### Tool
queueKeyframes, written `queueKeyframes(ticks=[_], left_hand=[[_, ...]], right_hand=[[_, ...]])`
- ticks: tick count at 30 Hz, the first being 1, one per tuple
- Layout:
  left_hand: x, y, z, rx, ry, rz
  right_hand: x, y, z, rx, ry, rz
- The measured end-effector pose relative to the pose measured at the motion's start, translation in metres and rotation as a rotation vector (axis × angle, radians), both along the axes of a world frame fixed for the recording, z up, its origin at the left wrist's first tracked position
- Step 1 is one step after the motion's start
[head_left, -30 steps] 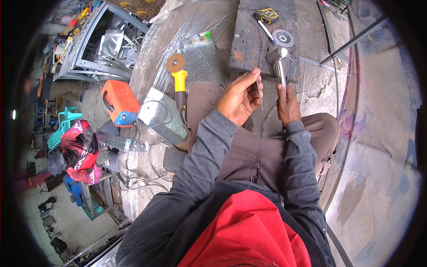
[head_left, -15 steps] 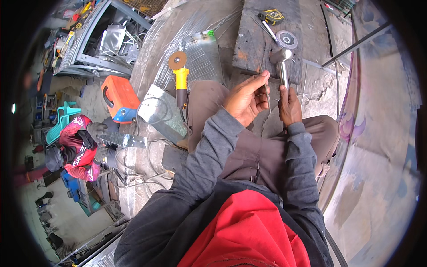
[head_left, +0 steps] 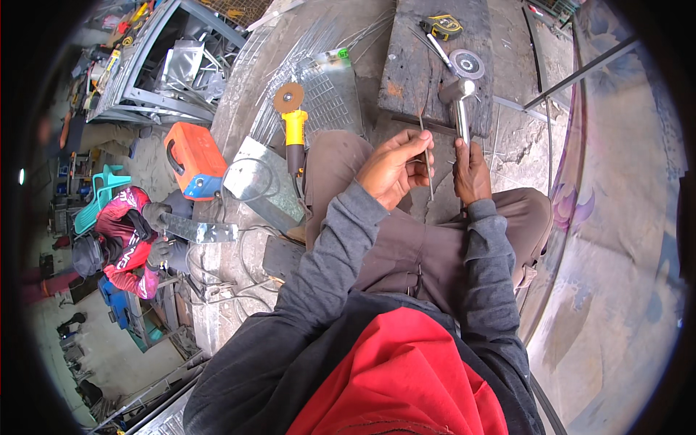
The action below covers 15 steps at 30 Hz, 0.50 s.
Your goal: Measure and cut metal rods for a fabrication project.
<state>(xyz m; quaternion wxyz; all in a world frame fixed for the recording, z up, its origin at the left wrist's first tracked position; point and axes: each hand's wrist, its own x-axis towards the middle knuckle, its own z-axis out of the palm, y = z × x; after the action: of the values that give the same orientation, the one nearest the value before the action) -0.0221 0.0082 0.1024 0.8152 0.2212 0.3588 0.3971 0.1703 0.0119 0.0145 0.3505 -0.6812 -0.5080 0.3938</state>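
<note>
My left hand (head_left: 395, 170) pinches a thin metal rod (head_left: 431, 187) between thumb and fingers. The rod stands nearly upright in the picture, one end pointing toward the dark wooden board (head_left: 409, 83). In my right hand (head_left: 473, 174) is a hammer (head_left: 462, 119) with a shiny metal handle, its head over the board's near right part. Both hands are above my lap, a small gap between them. A grinding disc (head_left: 467, 65), a white pen-like stick (head_left: 439, 51) and a yellow-black tape measure (head_left: 442, 27) lie on the board.
Left of my knee is a yellow angle grinder (head_left: 295, 130) with a brown disc, near sheet metal (head_left: 264, 192) and loose cables. An orange case (head_left: 196, 156) stands farther left. A gloved co-worker (head_left: 130, 239) holds a metal strip (head_left: 199, 229). A painted sheet (head_left: 609, 239) lies right.
My left hand has shifted slightly left and nearer to me, and the rod has moved with it. My right hand and the hammer are almost still. The co-worker's metal strip has shifted slightly.
</note>
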Motion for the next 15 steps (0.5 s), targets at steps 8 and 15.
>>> queueKeyframes(ticks=[8, 15], left_hand=[[0.002, -0.015, -0.057, -0.004, 0.252, -0.087], [0.010, -0.006, -0.080, 0.034, 0.401, -0.117]], right_hand=[[0.002, 0.001, -0.015, 0.118, -0.009, -0.003], [-0.002, 0.000, -0.005, 0.073, -0.067, -0.005]])
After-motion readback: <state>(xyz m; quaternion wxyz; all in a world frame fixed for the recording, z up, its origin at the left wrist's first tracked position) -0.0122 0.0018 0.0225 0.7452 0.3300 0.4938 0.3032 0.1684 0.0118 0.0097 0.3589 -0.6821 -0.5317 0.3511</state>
